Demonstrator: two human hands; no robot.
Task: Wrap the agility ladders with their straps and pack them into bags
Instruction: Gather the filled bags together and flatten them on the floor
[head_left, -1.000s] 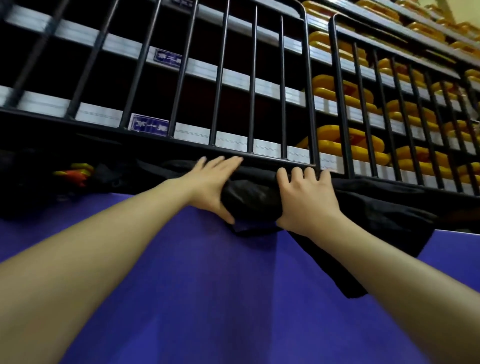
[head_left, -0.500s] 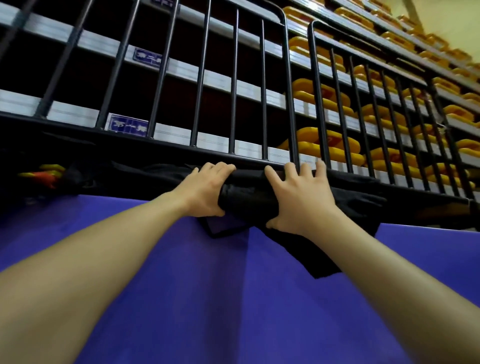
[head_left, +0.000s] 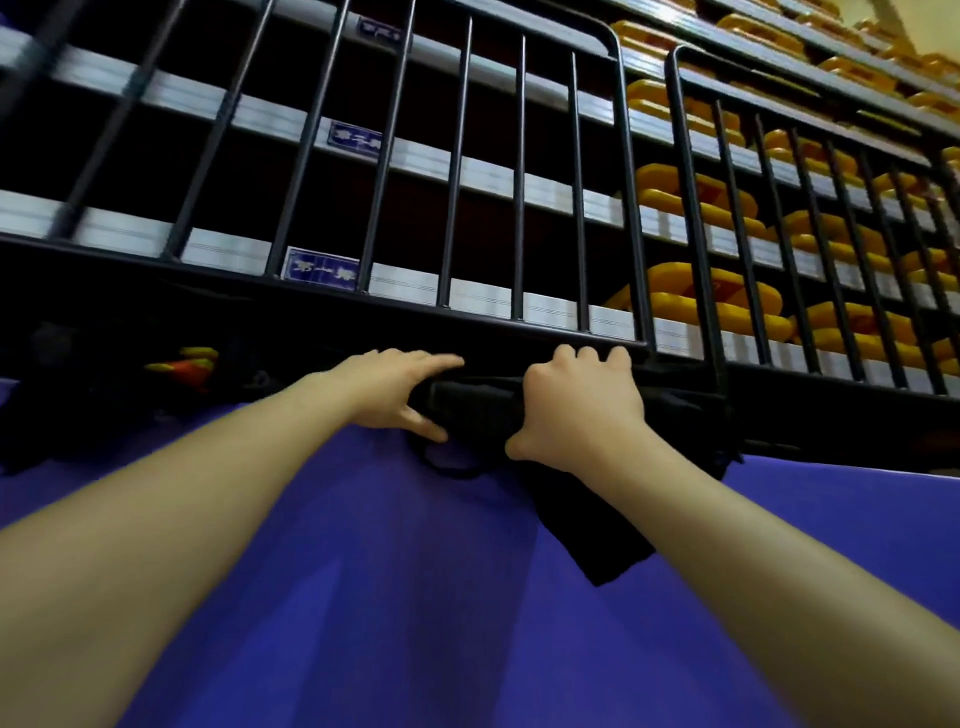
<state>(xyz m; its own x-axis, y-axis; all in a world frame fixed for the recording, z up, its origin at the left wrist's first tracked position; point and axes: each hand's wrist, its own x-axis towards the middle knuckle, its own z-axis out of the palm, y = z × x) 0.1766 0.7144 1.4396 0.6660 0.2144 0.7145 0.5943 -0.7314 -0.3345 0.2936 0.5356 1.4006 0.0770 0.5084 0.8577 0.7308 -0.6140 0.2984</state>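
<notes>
While left hand (head_left: 392, 387) presses flat and right hand (head_left: 576, 410) grips black bag (head_left: 478, 410) at table (head_left: 363, 597) far edge, judge packing near finished.

My left hand (head_left: 387, 387) has flattened since half a second ago: its fingers, then curled over the top of the black bag (head_left: 475, 410), now stretch out straight along the bundle's far edge, thumb spread below it. My right hand (head_left: 576, 405) has gone the other way, its splayed fingers now bent over the top of the bundle beside my left. The loose flap (head_left: 597, 535) beneath my right wrist hangs further toward me than before.
</notes>
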